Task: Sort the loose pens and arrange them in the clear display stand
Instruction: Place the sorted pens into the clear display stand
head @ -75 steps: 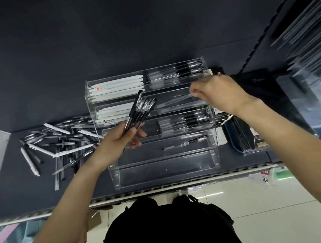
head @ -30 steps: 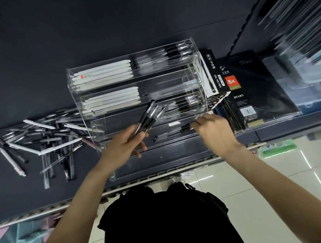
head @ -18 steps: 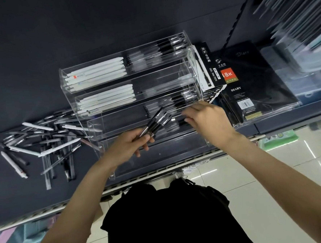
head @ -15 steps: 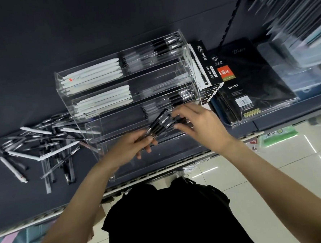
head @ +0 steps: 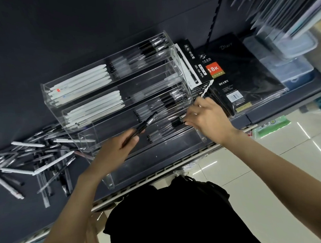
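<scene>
Black pens [head: 176, 122] pinched in right hand [head: 205, 118], going into clear display stand's [head: 172, 45] third tier; left hand [head: 116, 154] gripping spare pen [head: 144, 125], needing feeding across next.

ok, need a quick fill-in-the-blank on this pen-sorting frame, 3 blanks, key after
1. The left hand holds a dark pen in front of the clear ____ stand.
2. The right hand pinches black pens at the stand's ____ end.
3. The top tier's left half holds ____ pens.
4. The loose pens lie to the ____ of the stand.

Missing words: display; right; white; left
</scene>
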Demonstrator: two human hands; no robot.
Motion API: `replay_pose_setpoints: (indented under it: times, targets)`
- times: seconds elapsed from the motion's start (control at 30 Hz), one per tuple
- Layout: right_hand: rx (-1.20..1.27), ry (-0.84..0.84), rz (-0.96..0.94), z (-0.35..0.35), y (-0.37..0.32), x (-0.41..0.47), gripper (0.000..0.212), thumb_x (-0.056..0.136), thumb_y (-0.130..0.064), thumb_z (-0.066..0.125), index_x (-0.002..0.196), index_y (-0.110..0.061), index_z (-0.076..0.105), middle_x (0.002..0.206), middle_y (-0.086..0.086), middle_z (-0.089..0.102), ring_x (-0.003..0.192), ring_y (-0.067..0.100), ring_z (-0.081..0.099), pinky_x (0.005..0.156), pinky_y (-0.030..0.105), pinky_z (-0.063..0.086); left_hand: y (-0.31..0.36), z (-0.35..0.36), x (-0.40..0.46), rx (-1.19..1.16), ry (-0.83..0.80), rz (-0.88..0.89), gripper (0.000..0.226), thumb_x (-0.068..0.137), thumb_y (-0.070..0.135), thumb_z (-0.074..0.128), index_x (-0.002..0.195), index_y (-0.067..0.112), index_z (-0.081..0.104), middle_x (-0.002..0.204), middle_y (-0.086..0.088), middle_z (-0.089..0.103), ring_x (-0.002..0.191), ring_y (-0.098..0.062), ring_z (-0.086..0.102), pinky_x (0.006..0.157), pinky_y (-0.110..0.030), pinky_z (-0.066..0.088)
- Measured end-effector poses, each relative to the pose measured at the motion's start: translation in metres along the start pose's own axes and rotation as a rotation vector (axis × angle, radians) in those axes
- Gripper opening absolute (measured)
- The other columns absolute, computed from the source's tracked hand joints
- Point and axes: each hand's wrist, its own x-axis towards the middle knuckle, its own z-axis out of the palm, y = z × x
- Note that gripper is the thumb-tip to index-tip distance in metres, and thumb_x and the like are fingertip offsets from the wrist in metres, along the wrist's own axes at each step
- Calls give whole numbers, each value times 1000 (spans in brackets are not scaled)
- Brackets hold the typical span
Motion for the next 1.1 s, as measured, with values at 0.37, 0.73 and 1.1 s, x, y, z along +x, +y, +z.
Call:
replay_pose_setpoints:
  times: [0.37, 0.73, 1.1]
  targets:
    - [-290, -471, -154, -6, -16, 33, 15, 59, -11, 74, 56, -24, 65, 53, -10, 61, 72, 11, 59, 58, 23, 46, 8, 13, 2, -80, -6, 49, 3, 97, 39, 41, 95, 41, 43, 73, -10, 63, 72, -26, 61, 69, -41, 49]
    - [763, 19, 403, -13, -34, -6, 22, 84, -27, 70, 101, -16, 64, 87, -2, 66, 78, 9, 64, 69, 36, 56, 29, 35, 16, -116, -30, 115, 6, 98, 34, 41, 101, 33, 45, 71, 9, 64, 59, -13, 57, 60, -33, 45]
    - [237, 81, 178, -11, 3, -16, 5, 79, -21, 74, 81, -16, 72, 82, -1, 66, 74, 22, 54, 66, 30, 47, 14, 18, -2, -125, 306, 101, 21, 98, 30, 44, 104, 20, 62, 98, 22, 65, 94, 7, 61, 80, -10, 46]
